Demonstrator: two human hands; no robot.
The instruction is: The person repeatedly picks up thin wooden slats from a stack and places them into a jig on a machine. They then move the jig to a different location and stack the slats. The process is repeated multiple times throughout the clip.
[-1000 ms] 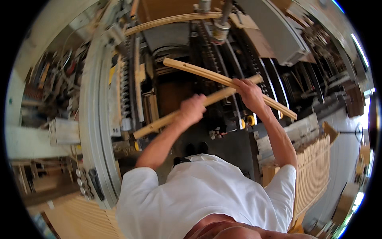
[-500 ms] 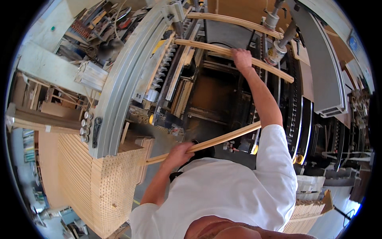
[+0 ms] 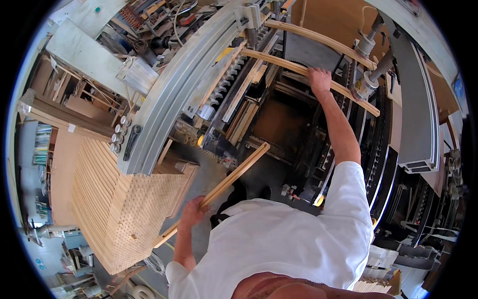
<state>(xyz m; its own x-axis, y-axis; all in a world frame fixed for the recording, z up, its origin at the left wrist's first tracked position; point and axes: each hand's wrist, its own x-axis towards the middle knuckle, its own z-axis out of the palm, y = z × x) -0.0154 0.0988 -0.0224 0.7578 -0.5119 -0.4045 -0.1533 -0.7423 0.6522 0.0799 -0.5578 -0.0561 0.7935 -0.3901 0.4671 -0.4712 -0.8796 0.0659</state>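
Note:
My left hand (image 3: 192, 213) is closed around a pale wooden strip (image 3: 234, 174). That strip slants from beside the stack up toward the machine's opening, with its far end in the air. Farther ahead, my right hand (image 3: 319, 82) grips a second wooden strip (image 3: 354, 97), its fingers wrapped over the top. This one lies across the machine (image 3: 308, 144) from rail to rail. Beyond it a third wooden strip (image 3: 318, 36) spans the same rails. Two upright cylinders with metal ends, one being the nearer clamp (image 3: 366, 85), stand at the strips' right ends.
A large stack of wooden strips (image 3: 144, 204) stands at my left. Above it curves a long grey metal beam (image 3: 184, 84). To the right hangs a grey housing (image 3: 416, 109). Tools and parts clutter a bench (image 3: 149, 30) at the far left.
My left hand has moved left and nearer to me. Its strip has swung so the far end now points ahead, away from my right arm. My right hand still grips the second strip.

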